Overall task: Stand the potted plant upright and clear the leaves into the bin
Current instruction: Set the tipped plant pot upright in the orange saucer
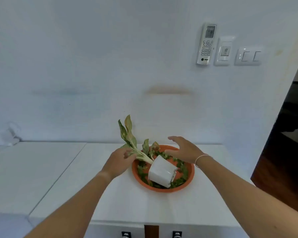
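A white plastic pot [162,171] lies tipped on its side in an orange round tray [191,176], its mouth facing away to the left. The plant's pale stems and variegated leaves [128,133] stick out up and left over the tray's rim. Small green leaves [181,166] are scattered across the tray around the pot. My left hand [118,161] is at the plant's stems, fingertips touching them, not closed around them. My right hand [183,149] hovers open above the tray's far side, fingers spread, holding nothing. No bin is in view.
The tray sits on a white table [110,194] against a white wall. A second white surface [24,169] adjoins on the left, with white cloth [7,136] at its back. A remote [207,43] and switches [249,55] hang on the wall. A dark doorway [289,143] is at the right.
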Available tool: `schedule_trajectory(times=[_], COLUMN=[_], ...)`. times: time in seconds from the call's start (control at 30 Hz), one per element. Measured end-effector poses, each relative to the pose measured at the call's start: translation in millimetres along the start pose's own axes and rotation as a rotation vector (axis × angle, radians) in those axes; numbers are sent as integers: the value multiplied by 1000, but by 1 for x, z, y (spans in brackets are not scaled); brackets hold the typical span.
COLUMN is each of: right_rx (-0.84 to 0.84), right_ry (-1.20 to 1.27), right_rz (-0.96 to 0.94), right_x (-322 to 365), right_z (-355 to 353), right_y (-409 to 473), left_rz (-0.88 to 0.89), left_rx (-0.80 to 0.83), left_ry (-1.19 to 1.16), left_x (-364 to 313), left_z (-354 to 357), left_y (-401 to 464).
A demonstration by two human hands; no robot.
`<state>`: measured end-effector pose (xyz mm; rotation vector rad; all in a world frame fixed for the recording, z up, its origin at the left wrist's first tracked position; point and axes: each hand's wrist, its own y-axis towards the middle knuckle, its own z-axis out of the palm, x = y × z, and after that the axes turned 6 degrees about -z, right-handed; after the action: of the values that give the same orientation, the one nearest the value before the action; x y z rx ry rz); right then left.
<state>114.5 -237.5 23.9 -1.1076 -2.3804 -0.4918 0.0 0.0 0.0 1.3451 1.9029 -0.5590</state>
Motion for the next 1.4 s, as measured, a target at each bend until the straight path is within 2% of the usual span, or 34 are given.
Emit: schedule_trajectory(times=[0.33, 0.67, 0.97, 1.13, 1.23, 1.4], right_rx=[94, 169, 217, 194, 112, -138], right_ry=[31, -79, -179, -139, -46, 123], right_rz=[94, 96, 66, 71, 76, 134], right_x=[-9, -6, -6, -9, -14, -20], right_z=[68, 77, 77, 75, 70, 65], right_y=[-11, 0, 12, 15, 16, 18], left_rz=[-367, -631, -636, -623, -615, -612], left_rx=[10, 98, 122, 119, 123, 109], left_ry=[-249, -782, -954, -1021, -1026, -1042], left_x=[37, 45, 57, 64, 66, 65], left_z=[49, 75, 89, 94, 94, 93], left_y=[-16, 0, 5, 5, 4, 4])
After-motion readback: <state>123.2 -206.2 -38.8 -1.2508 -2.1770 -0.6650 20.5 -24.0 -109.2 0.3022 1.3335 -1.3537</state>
